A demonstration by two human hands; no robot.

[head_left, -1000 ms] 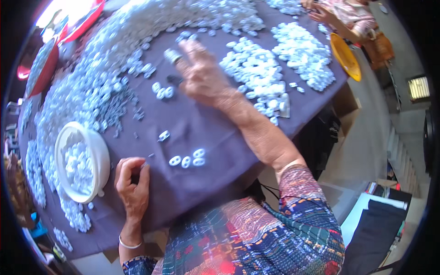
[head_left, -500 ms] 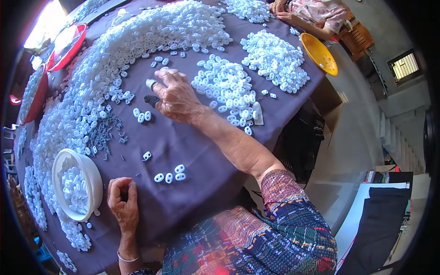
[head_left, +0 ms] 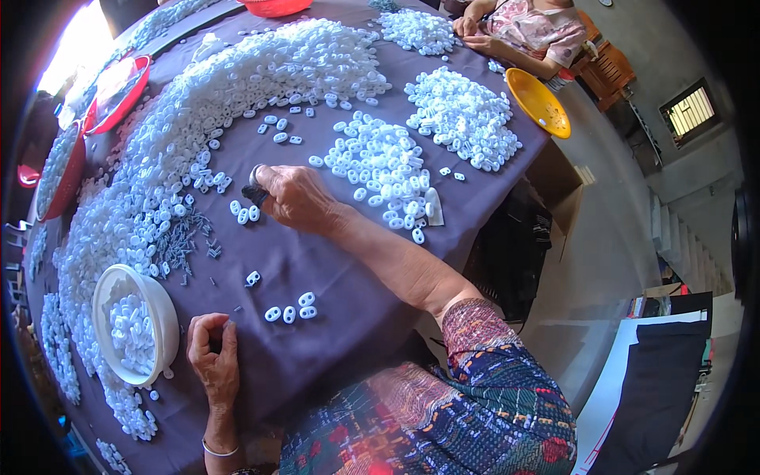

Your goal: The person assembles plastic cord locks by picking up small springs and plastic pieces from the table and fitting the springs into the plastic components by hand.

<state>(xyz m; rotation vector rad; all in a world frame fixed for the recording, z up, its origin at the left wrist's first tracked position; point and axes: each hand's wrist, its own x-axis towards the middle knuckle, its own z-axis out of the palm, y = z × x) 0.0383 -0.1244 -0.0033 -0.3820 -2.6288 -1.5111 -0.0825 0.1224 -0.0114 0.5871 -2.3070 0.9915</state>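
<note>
My right hand (head_left: 297,198) is over the middle of the cloth, fingers curled down, with a white band and a black cover on its digits. Whatever its fingers may hold is hidden. Just left of it lie three white oval two-holed plastic pieces (head_left: 245,212). My left hand (head_left: 214,360) rests at the near edge, fingers bent toward the thumb; anything between them is too small to make out. Ahead of it are a single two-holed piece (head_left: 252,279) and a small group of pieces (head_left: 290,314). Small grey pins or springs (head_left: 184,244) lie scattered farther left.
A white tub (head_left: 168,321) of white pieces stands beside my left hand. Large heaps (head_left: 277,59) cover the far and left table; smaller piles (head_left: 380,162) lie right. Red baskets (head_left: 67,178) and a yellow basket (head_left: 538,103) stand around. Another person's hands (head_left: 469,30) work at far right.
My right hand has drawn back toward me, and its spread fingers have curled in. More loose pieces lie on the cloth beyond it. My left hand stays about where it was.
</note>
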